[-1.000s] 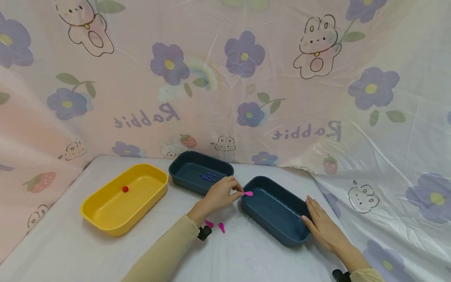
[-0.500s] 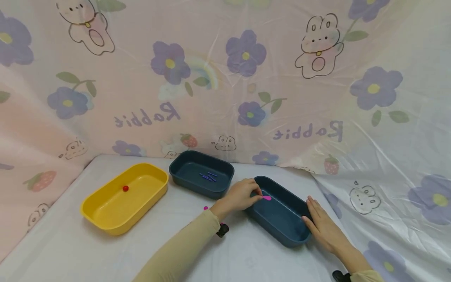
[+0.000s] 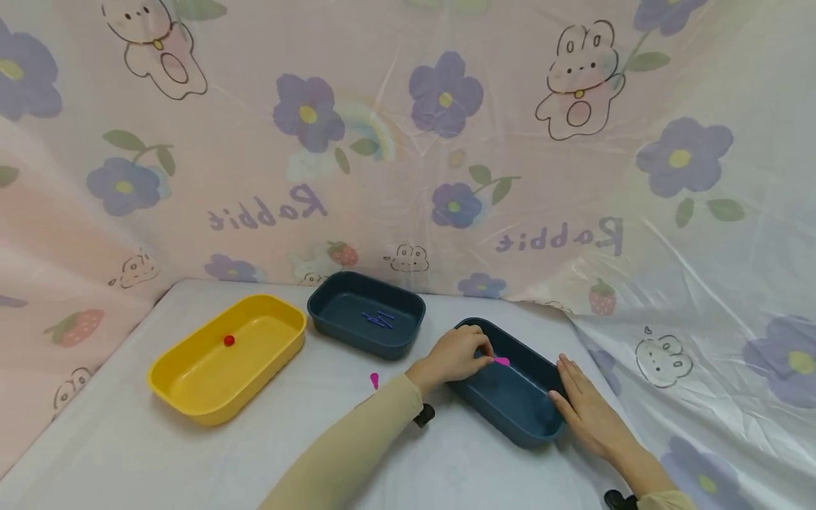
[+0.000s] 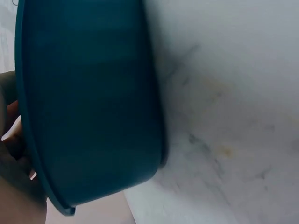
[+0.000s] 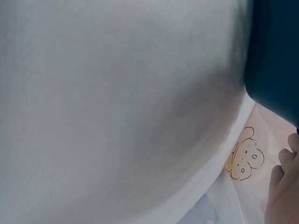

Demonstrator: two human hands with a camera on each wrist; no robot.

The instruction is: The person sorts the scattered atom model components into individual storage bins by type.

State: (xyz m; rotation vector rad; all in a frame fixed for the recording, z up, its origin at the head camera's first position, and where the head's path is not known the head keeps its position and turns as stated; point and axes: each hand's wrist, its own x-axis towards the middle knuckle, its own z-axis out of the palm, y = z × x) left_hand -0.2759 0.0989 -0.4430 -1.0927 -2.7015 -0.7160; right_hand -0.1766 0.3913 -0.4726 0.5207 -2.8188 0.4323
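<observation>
In the head view my left hand (image 3: 455, 354) pinches a small pink spoon-shaped piece (image 3: 502, 361) by its thin end, over the left part of the right-hand dark blue tray (image 3: 510, 407). My right hand (image 3: 593, 414) rests with straight fingers against that tray's right end. On the cloth left of my left forearm lies another pink piece (image 3: 374, 380). The left wrist view shows the outer wall of the blue tray (image 4: 93, 107), which hides the pinched piece. Only the right hand's fingers (image 5: 285, 163) and a tray corner show in the right wrist view.
A second dark blue tray (image 3: 408, 348) at the back holds several thin blue-purple sticks (image 3: 379, 320). To the left stands a yellow tray (image 3: 223, 404) with a red ball (image 3: 229, 341) in it. A printed curtain (image 3: 382, 177) hangs behind the white-covered table (image 3: 191, 467).
My left hand has moved right with the pink piece, from the tray's left rim to over its inside. The forearm now covers one of the loose pink pieces. My right hand has stayed in place.
</observation>
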